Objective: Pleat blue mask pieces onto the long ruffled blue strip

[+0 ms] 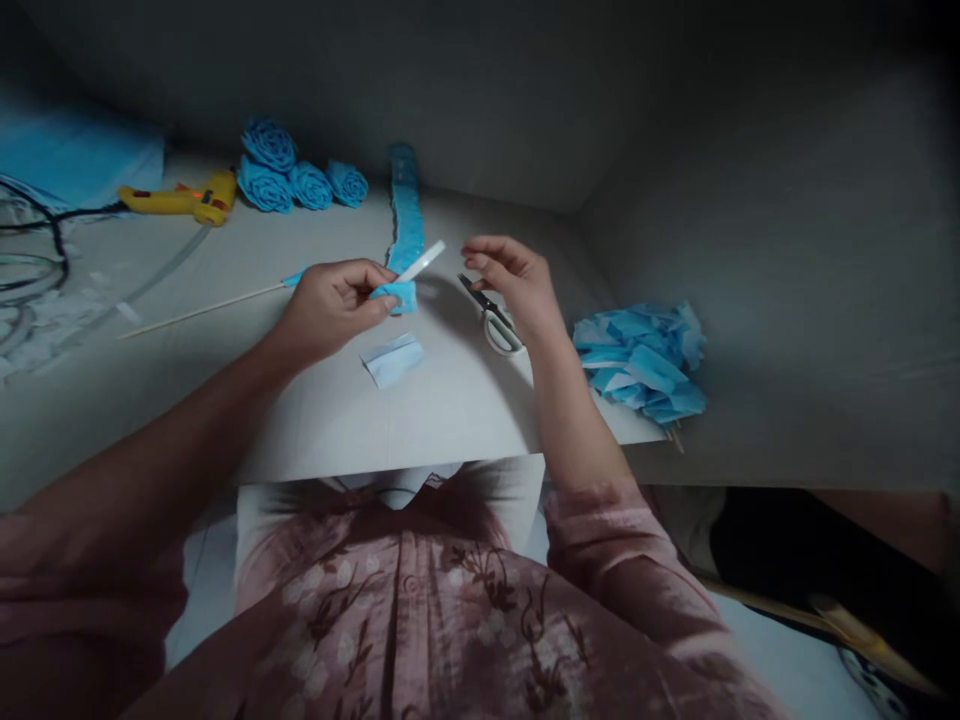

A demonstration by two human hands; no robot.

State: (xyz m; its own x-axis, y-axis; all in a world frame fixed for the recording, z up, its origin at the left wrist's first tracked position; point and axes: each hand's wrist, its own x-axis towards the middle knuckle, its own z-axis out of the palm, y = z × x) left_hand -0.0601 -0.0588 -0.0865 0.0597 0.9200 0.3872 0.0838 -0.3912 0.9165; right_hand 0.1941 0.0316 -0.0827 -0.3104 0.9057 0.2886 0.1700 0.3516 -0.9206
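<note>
My left hand (pixel 330 305) is closed, pinching a small piece of blue crepe paper (pixel 405 297) with a narrow white strip (pixel 422 261) sticking out up and to the right. A thin wooden stick (pixel 202 310) with a blue wrapped part runs behind this hand; whether the hand grips it is hidden. To the right, my right hand (pixel 517 280) is raised, its thumb and fingers slightly apart with nothing visible between them. Scissors (pixel 501 330) with pale handles lie just below it. A folded pale blue paper piece (pixel 393 360) rests on the table under my left hand.
Several blue paper roses (pixel 268 187) sit at the back, beside a yellow glue gun (pixel 214 198) with a cord. A long blue crepe strip (pixel 406 205) lies behind my hands. Blue paper petals on sticks (pixel 641 360) are heaped right. Blue sheets (pixel 82 150) lie far left.
</note>
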